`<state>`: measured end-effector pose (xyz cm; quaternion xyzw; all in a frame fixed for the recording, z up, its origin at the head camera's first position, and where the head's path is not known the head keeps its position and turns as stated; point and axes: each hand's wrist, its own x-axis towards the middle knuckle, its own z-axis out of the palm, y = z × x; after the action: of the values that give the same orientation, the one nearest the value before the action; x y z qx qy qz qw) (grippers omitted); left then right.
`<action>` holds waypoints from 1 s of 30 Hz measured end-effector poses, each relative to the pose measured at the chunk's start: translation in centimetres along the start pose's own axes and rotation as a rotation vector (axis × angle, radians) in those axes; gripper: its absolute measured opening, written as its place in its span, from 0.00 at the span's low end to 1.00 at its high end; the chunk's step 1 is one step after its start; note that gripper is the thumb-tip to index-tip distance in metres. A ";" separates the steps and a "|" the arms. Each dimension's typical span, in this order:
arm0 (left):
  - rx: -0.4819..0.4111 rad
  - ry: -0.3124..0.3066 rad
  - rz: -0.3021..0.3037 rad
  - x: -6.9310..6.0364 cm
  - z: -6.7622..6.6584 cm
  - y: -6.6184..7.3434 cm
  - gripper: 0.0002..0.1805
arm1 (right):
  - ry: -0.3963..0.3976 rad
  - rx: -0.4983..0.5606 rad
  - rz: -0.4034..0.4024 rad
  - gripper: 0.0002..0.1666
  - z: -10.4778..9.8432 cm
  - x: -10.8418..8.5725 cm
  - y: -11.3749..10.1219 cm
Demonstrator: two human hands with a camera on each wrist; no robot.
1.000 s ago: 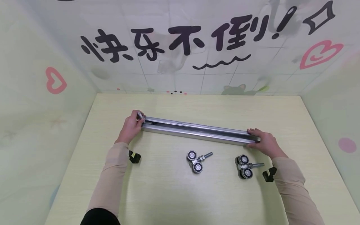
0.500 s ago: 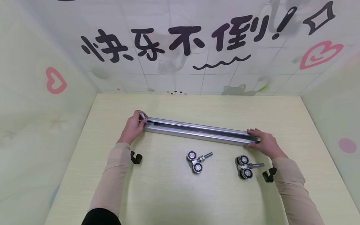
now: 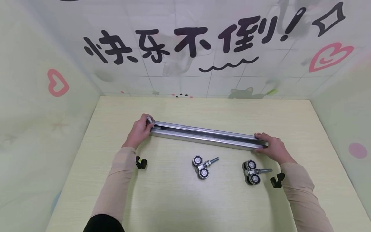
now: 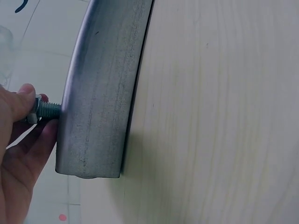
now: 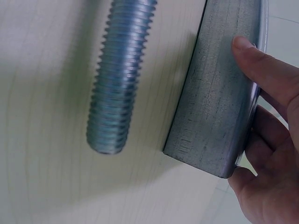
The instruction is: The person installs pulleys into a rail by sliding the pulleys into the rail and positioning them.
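A slotted metal rail (image 3: 203, 135) lies slanting on the table, its slot facing up. At its left end my left hand (image 3: 137, 133) pinches a threaded bolt (image 4: 48, 110) that sticks out of the slot; whatever the bolt joins inside the rail is mostly hidden. My right hand (image 3: 276, 149) grips the rail's right end, with the thumb (image 5: 261, 65) on the near side wall in the right wrist view. Two roller assemblies with bolts lie in front of the rail, one near the middle (image 3: 204, 173) and one (image 3: 254, 178) near my right hand.
The pale wooden table (image 3: 174, 199) meets printed walls at the back and both sides. Black wrist mounts sit at both sleeves, the left one (image 3: 141, 162) and the right one (image 3: 277, 180). In the right wrist view a roller's bolt (image 5: 119, 79) looms close.
My left hand has shifted slightly to the right with the bolt, along the rail's left end. The right hand, the rail and the loose rollers have stayed in place.
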<state>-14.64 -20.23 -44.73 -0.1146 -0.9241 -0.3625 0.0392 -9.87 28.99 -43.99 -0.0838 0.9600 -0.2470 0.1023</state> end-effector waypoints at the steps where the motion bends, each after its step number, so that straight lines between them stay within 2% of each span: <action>1: 0.000 -0.004 0.003 0.0 0.1 0.0 0.10 | -0.001 0.000 0.000 0.37 0.0 0.0 0.0; 12: -0.005 -0.043 -0.002 0.2 0.5 0.6 0.11 | -0.011 0.012 0.009 0.37 0.0 0.0 -0.1; 25: -0.007 -0.046 0.008 0.2 0.5 0.3 0.11 | -0.015 0.014 0.012 0.38 -0.1 0.0 -0.1; 30: -0.009 -0.079 0.013 0.2 0.3 0.4 0.11 | -0.013 0.018 0.018 0.38 -0.1 -0.1 -0.2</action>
<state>-14.72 -19.67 -44.63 -0.1347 -0.9225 -0.3617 0.0046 -9.73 28.88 -43.77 -0.0757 0.9577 -0.2542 0.1115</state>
